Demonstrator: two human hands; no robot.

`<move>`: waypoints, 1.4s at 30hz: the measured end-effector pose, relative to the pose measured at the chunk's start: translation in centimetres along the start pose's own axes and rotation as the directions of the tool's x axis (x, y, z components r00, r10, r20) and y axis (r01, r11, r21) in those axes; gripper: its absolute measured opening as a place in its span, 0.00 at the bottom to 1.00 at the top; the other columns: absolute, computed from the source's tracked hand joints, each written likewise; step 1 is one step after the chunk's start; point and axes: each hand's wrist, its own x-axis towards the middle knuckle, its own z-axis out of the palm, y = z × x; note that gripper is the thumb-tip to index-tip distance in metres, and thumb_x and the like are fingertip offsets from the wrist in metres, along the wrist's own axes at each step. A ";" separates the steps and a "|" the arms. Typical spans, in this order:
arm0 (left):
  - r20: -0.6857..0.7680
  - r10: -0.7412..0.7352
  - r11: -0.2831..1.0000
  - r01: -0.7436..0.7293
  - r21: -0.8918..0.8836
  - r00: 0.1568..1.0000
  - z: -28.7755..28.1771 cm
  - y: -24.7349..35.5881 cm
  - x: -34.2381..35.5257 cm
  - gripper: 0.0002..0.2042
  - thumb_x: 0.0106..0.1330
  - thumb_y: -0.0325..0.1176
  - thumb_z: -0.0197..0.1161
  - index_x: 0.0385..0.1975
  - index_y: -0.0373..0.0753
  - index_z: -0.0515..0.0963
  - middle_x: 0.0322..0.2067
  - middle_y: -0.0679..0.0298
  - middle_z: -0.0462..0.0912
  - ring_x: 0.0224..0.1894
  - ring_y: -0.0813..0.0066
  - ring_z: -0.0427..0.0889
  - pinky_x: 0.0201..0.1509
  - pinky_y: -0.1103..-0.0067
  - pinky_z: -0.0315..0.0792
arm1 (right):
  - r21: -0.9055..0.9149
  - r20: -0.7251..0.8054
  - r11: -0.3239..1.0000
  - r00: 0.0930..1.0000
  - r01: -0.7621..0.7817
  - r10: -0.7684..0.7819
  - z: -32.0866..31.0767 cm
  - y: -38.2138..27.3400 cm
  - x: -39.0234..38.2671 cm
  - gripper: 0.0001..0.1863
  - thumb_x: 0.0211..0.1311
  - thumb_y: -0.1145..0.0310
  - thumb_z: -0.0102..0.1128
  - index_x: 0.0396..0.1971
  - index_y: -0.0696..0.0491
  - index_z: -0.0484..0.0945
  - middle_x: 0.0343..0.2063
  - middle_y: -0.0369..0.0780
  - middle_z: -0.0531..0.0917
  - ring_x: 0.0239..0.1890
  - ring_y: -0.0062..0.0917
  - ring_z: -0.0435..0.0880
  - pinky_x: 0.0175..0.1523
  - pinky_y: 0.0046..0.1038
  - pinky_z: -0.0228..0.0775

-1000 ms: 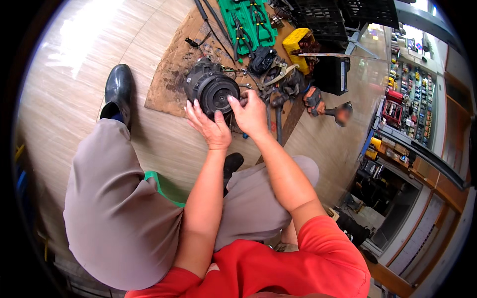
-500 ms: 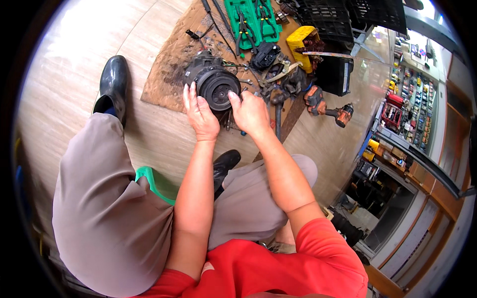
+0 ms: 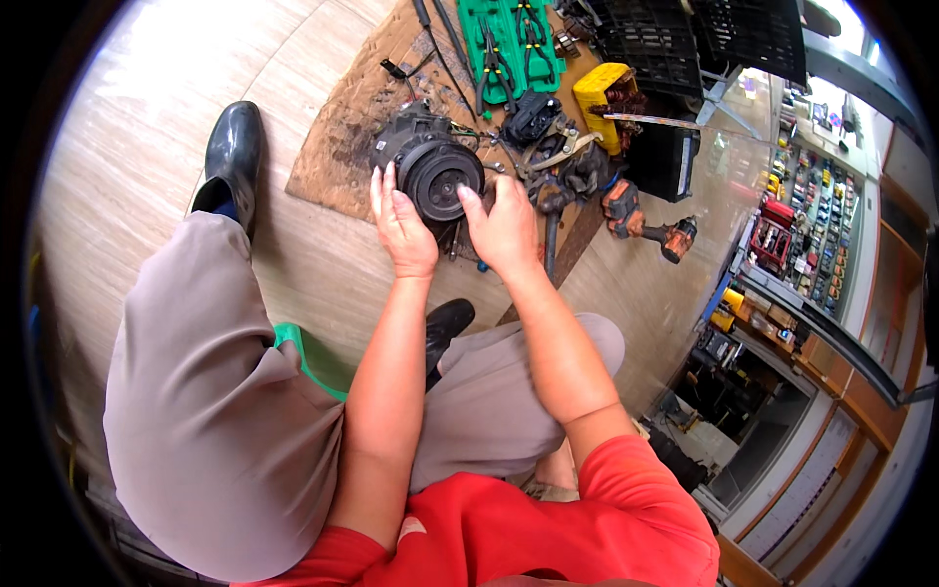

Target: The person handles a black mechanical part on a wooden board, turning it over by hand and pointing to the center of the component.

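Note:
A dark, grimy compressor lies on cardboard, its round black grooved pulley facing me. Along the pulley's left edge rests my left hand, its fingers stretched out and pointing away from me. My right hand is at the pulley's right side. Its thumb lies against the front face near the hub, and its other fingers bend behind the right edge, where their tips are partly hidden. No tool shows in either hand.
Stained cardboard lies underneath. Beyond are a green plier case, a yellow container and a black battery-like box. To the right are a hammer and an orange-black cordless power tool. My boot stands left.
The view has shifted slightly, so the scene sits a little further right. My right thumb and index finger are spread further apart at the pulley. My left hand keeps its place along the edge.

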 end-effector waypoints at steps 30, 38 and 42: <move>0.420 -0.620 0.199 0.651 -0.732 0.662 -0.3 -0.3 1.4 0.24 0.77 0.46 0.58 0.63 0.36 0.68 0.55 0.56 0.81 0.49 0.64 0.86 0.42 0.69 0.85 | 0.022 -0.059 0.891 0.890 0.454 -0.453 1.7 -0.2 0.3 0.60 0.36 0.57 0.87 0.69 0.60 0.57 0.68 0.59 0.62 0.69 0.57 0.65 0.72 0.47 0.60; 0.400 -0.641 0.229 0.661 -0.715 0.655 -0.1 -0.3 1.3 0.24 0.77 0.46 0.58 0.63 0.33 0.68 0.55 0.56 0.80 0.49 0.65 0.86 0.45 0.70 0.84 | 0.012 -0.047 0.897 0.896 0.442 -0.441 1.5 -0.3 0.3 0.60 0.36 0.58 0.87 0.69 0.60 0.57 0.67 0.60 0.61 0.68 0.57 0.65 0.72 0.48 0.59; 0.394 -0.654 0.255 0.678 -0.690 0.646 -0.1 -0.3 1.3 0.25 0.77 0.46 0.58 0.64 0.32 0.67 0.56 0.55 0.79 0.51 0.65 0.85 0.47 0.71 0.84 | -0.011 -0.049 0.904 0.902 0.428 -0.428 1.3 -0.7 0.1 0.61 0.35 0.59 0.87 0.69 0.61 0.56 0.68 0.60 0.60 0.68 0.58 0.64 0.72 0.48 0.59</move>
